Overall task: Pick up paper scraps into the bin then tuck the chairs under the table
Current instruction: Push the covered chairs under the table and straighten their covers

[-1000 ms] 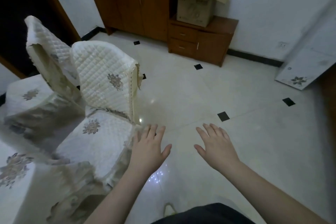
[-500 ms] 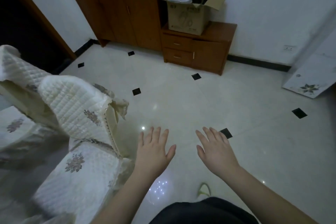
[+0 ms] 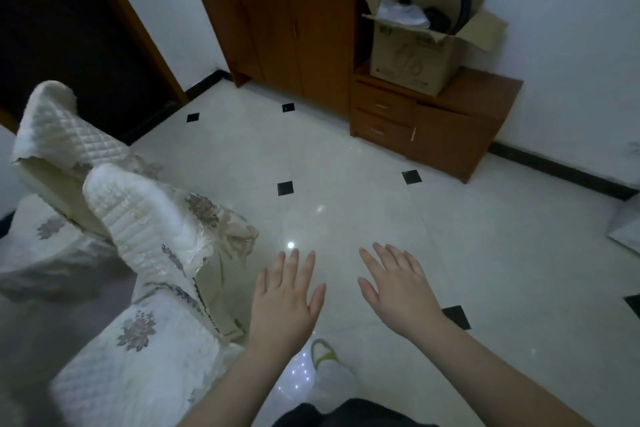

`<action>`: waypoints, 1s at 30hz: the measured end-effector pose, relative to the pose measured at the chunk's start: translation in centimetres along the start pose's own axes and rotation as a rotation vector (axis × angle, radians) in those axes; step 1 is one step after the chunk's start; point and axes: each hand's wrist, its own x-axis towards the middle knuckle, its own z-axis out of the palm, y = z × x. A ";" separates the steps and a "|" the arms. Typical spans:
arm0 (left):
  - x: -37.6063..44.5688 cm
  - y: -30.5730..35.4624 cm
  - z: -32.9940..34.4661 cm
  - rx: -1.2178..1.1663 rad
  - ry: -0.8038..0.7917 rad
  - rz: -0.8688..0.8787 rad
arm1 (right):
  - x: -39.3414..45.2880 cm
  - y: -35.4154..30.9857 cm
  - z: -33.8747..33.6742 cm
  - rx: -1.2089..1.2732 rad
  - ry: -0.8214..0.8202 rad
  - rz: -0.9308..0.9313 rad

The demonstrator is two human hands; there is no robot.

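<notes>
Both hands are hovering flat, fingers spread wide, each grip holding nothing: the left hand [image 3: 282, 302] is floating just beside the near chair, the right hand [image 3: 401, 288] is floating over bare floor [image 3: 485, 253], well apart from any furniture.

Working outward, two chairs are standing at the left, both wearing quilted cream covers with flower prints. The near chair [image 3: 145, 333] is showing its seat and its tilted-looking back beside the left hand; the far chair [image 3: 52, 149] is sitting behind it, toward the dark doorway [image 3: 62, 28]. No table is appearing in view, so whether either chair is tucked is impossible to tell; I am judging both as waiting to be pushed in.

As for scraps, none are showing anywhere on the tiles, and no bin is showing either. That is suggesting the paper stage is finished, though scraps could be lying out of view. A slipper [image 3: 323, 354] with a green strap is peeking out below the hands.

Counting: two hands, two chairs, zero visible scraps, zero visible bins, one slipper. Farther off, one wardrobe [image 3: 287, 10] is standing against the wall, one low cabinet [image 3: 433, 125] beside it, and one open cardboard box [image 3: 415, 62] is resting on that cabinet
</notes>
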 end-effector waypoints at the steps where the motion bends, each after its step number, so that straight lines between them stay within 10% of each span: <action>1: 1.3 -0.8 0.2 -0.005 0.011 -0.008 | 1.7 -0.3 0.0 -0.010 -0.011 -0.020; 15: 20.0 -11.4 -3.1 0.012 0.054 -0.084 | 24.1 -1.9 -0.8 -0.089 -0.084 -0.154; 30: 34.5 -13.8 -5.1 0.006 -0.052 -0.529 | 48.8 -3.7 -2.5 -0.037 -0.067 -0.519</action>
